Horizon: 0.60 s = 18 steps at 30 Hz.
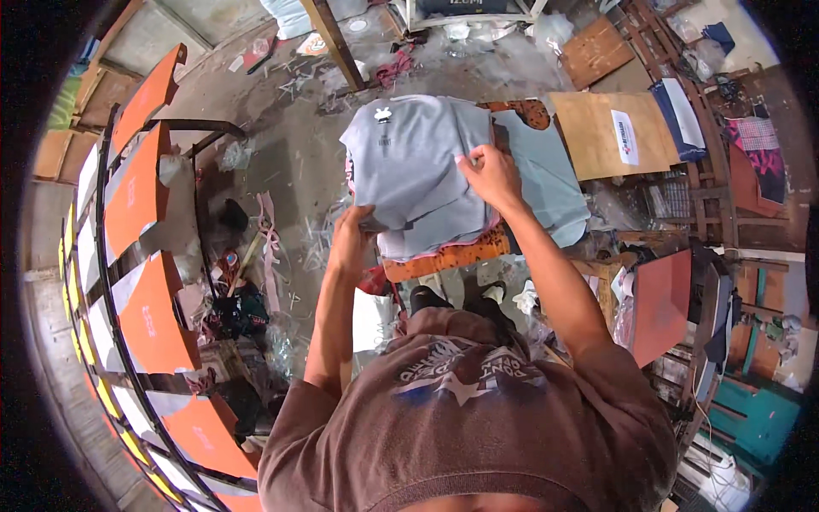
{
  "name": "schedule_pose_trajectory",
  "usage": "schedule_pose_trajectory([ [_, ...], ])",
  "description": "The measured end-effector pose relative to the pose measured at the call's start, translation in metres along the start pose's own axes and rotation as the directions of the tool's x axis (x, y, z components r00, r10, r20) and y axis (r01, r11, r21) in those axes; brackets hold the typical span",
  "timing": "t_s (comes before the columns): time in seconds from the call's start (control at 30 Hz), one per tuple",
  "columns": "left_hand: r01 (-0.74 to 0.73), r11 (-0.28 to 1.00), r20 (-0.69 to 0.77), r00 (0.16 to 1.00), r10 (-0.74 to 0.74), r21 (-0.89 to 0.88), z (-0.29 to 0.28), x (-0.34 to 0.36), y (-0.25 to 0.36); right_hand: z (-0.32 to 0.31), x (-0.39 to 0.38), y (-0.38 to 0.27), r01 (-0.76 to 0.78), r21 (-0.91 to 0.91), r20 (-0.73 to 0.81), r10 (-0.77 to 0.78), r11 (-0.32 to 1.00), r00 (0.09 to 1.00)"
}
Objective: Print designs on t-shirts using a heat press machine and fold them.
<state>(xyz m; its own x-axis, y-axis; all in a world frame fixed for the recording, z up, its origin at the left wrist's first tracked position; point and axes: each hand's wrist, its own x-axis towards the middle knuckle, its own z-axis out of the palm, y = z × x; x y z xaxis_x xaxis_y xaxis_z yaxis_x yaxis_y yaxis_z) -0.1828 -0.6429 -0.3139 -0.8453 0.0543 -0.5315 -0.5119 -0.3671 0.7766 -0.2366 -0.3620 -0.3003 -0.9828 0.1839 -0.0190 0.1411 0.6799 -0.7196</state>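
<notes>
A grey shirt point(418, 162) with a small white figure printed on it lies on a stack in front of me. My left hand point(348, 241) grips its near left edge, with the fingertips partly hidden in the cloth. Over at the right side, my right hand point(495, 177) pinches the fabric between thumb and fingers. Wrinkles run across the shirt between both hands. Pink-edged cloth shows below it, above an orange board point(448, 260) with dark spots. Beside the stack, a pale blue-grey cloth point(546, 175) hangs down on the right.
A rack of orange panels point(136, 200) with dark rails stands on the left. A wooden post point(334, 47) rises beyond the stack. At the right are a plywood board point(607, 135) and a reddish panel point(663, 307). Scraps and plastic litter the floor point(294, 162).
</notes>
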Motion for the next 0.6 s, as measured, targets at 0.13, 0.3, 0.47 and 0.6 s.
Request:
schedule_pose_trajectory([
  [0.13,-0.071,0.997,0.15,0.987,0.065,0.031,0.001,0.009,0.021,0.008,0.007,-0.003,0.078,-0.341,0.056,-0.063,0.937,0.996],
  [0.3,-0.227,0.97,0.111,0.965,0.237,-0.091,0.025,0.034,0.071,-0.003,0.051,-0.015,-0.307,0.287,0.237,0.243,0.907,0.941],
  [0.47,-0.55,0.771,0.213,0.835,0.507,0.32,0.078,0.093,0.184,-0.039,0.154,-0.066,-0.451,0.846,0.387,0.254,0.284,0.886],
  [0.6,-0.592,0.802,0.156,0.802,0.577,0.076,0.119,0.097,0.236,-0.082,0.179,-0.105,-0.254,0.908,0.242,0.076,0.333,0.967],
])
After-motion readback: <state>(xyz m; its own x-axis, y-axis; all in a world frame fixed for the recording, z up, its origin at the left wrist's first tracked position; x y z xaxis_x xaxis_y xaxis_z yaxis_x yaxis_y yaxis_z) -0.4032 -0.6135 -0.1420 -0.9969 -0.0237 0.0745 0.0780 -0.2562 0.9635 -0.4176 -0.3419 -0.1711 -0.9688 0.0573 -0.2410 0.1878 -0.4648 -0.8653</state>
